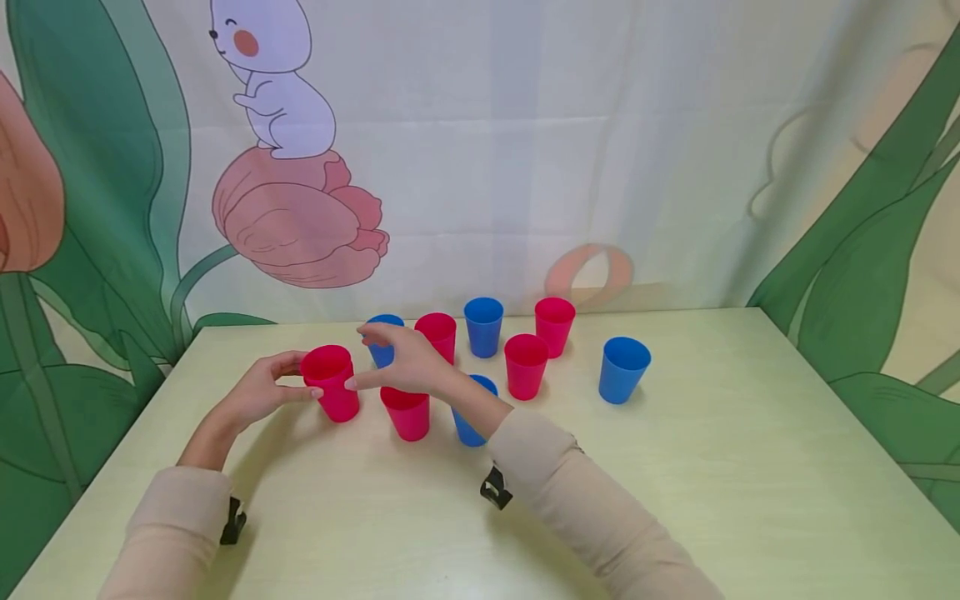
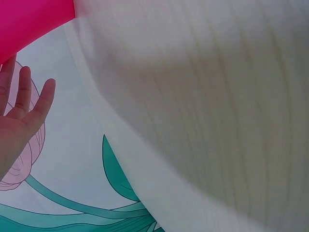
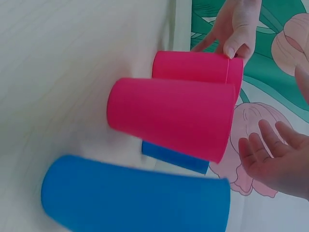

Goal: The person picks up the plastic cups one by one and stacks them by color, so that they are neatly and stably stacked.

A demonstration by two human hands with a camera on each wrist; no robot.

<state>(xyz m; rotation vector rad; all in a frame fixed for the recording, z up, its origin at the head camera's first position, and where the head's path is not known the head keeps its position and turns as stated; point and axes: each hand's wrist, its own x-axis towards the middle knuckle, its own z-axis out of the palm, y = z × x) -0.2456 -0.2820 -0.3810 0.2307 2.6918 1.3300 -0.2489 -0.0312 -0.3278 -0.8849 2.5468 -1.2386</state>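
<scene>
Head view: the left hand (image 1: 258, 393) grasps nested red cups (image 1: 333, 389) toward the rear left corner of the desk (image 1: 787, 467); the right hand (image 1: 408, 358)—released—is just beside them.

Left wrist view: left fingers (image 2: 47, 92) extend beside red plastic.

Right wrist view: right fingers (image 3: 271, 137) spread.
</scene>
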